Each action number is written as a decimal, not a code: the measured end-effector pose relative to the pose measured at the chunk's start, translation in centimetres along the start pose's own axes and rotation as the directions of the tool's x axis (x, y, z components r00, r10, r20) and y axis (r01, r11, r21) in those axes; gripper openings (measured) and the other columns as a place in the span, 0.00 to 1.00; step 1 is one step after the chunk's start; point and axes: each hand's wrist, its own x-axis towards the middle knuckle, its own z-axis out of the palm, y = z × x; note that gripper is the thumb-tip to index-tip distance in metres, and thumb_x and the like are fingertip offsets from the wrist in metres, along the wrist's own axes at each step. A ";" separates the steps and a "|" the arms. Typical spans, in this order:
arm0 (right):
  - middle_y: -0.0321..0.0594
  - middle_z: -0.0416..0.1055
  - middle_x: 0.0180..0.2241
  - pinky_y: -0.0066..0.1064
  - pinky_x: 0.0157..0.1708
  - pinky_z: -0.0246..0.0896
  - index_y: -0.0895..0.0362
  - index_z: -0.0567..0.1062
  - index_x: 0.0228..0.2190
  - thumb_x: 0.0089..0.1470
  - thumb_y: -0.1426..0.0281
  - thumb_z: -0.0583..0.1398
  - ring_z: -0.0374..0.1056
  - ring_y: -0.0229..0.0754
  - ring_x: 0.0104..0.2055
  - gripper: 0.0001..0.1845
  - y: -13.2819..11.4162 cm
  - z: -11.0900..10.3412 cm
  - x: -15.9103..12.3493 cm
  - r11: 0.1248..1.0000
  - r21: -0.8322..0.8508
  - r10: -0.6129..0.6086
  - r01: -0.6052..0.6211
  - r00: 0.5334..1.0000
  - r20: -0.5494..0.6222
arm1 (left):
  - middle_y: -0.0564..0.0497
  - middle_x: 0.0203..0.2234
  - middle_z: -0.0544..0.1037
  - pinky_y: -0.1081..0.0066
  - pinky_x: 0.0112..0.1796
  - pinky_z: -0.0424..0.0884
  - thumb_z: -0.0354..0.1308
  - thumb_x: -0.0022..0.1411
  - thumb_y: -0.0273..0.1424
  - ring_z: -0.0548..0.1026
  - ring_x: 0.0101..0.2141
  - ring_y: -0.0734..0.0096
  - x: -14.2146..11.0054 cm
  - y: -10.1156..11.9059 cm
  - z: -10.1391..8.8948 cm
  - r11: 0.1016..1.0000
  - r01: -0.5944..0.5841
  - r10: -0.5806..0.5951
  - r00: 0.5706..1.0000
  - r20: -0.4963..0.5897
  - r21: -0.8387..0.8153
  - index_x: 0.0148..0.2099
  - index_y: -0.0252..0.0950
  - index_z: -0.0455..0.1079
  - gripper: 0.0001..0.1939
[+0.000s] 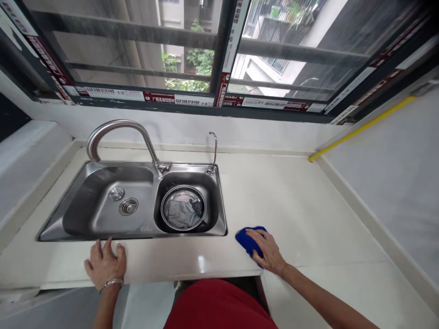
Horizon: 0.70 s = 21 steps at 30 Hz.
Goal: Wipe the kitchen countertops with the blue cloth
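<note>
Pressed to the white countertop (pixel 274 196), a folded blue cloth (pixel 247 241) lies under my right hand (pixel 269 251), whose fingers curl over its right side. The cloth is just right of the double-bowl steel sink (pixel 223 214). My left hand (pixel 105 261) rests on the counter's front strip, fingers spread, the tips close to the sink's front rim; it holds nothing. In the smaller right bowl stands a round metal strainer pot (pixel 164 219) with crumpled grey cloth (pixel 183 214) inside.
A curved faucet (pixel 123 124) arches over the left bowl, with a drain (pixel 129 206) below it. A thin small spout (pixel 215 148) rises behind the right bowl. Windows line the back wall. A yellow pipe (pixel 363 128) runs along the right wall down to the counter.
</note>
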 end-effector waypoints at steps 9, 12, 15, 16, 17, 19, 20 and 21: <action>0.50 0.62 0.61 0.55 0.56 0.51 0.54 0.58 0.64 0.47 0.68 0.55 0.54 0.62 0.60 0.41 -10.1 3.4 3.8 1.000 -0.006 -0.009 0.008 0.999 -0.033 | 0.36 0.67 0.61 0.45 0.66 0.48 0.42 0.68 0.42 0.57 0.67 0.53 -0.3 0.0 0.3 1.000 0.001 -0.002 0.998 -0.061 -0.006 0.62 0.34 0.66 0.28; 0.51 0.67 0.55 0.52 0.54 0.51 0.58 0.61 0.61 0.47 0.68 0.55 0.58 0.59 0.55 0.37 -14.3 4.1 6.2 0.997 0.063 -0.042 0.041 0.999 0.008 | 0.36 0.67 0.60 0.45 0.66 0.47 0.43 0.67 0.42 0.56 0.68 0.53 -0.3 -0.3 0.5 1.000 0.001 -0.001 0.999 -0.041 0.003 0.62 0.34 0.65 0.28; 0.52 0.68 0.51 0.50 0.51 0.50 0.60 0.63 0.59 0.47 0.68 0.55 0.59 0.56 0.50 0.36 -17.6 4.7 8.6 0.992 0.102 -0.072 0.068 0.996 0.045 | 0.37 0.67 0.60 0.46 0.66 0.47 0.44 0.67 0.41 0.55 0.68 0.53 -0.3 -0.4 0.6 1.000 0.003 -0.003 0.999 -0.041 0.007 0.62 0.34 0.65 0.27; 0.53 0.68 0.51 0.49 0.50 0.50 0.60 0.63 0.59 0.46 0.68 0.56 0.58 0.56 0.50 0.36 -18.6 4.9 9.3 0.990 0.109 -0.096 0.090 0.994 0.055 | 0.37 0.67 0.60 0.46 0.67 0.47 0.44 0.67 0.40 0.55 0.68 0.54 -0.3 -0.4 0.6 1.000 0.007 -0.007 0.999 -0.043 0.010 0.62 0.34 0.65 0.27; 0.53 0.68 0.51 0.49 0.50 0.50 0.60 0.63 0.59 0.46 0.67 0.56 0.58 0.56 0.49 0.37 -19.6 5.2 10.0 0.987 0.114 -0.121 0.114 0.991 0.063 | 0.37 0.68 0.60 0.47 0.67 0.47 0.45 0.67 0.40 0.55 0.68 0.54 -0.3 -0.4 0.6 1.000 0.012 -0.011 0.999 -0.040 0.015 0.62 0.34 0.65 0.27; 0.54 0.67 0.51 0.49 0.49 0.49 0.60 0.63 0.59 0.46 0.66 0.57 0.57 0.56 0.49 0.38 -21.7 5.8 11.2 0.980 0.121 -0.168 0.158 0.983 0.081 | 0.37 0.68 0.59 0.47 0.67 0.46 0.45 0.66 0.40 0.55 0.68 0.54 -0.3 -0.4 0.6 0.999 0.021 -0.020 1.000 -0.024 0.027 0.63 0.35 0.65 0.27; 0.54 0.67 0.51 0.49 0.49 0.49 0.60 0.63 0.59 0.46 0.65 0.58 0.57 0.57 0.49 0.38 -22.9 6.1 11.9 0.976 0.127 -0.189 0.177 0.978 0.091 | 0.37 0.68 0.59 0.47 0.67 0.46 0.45 0.66 0.40 0.55 0.68 0.54 -0.3 -0.3 0.5 0.999 0.024 -0.023 1.000 -0.015 0.033 0.63 0.35 0.64 0.27; 0.54 0.67 0.50 0.49 0.48 0.50 0.60 0.63 0.58 0.46 0.64 0.58 0.57 0.57 0.48 0.37 -24.2 6.5 12.6 0.971 0.136 -0.212 0.198 0.972 0.101 | 0.37 0.68 0.59 0.47 0.66 0.47 0.45 0.66 0.40 0.55 0.68 0.54 -0.2 -0.3 0.5 0.999 0.026 -0.025 1.000 -0.010 0.039 0.63 0.35 0.64 0.27</action>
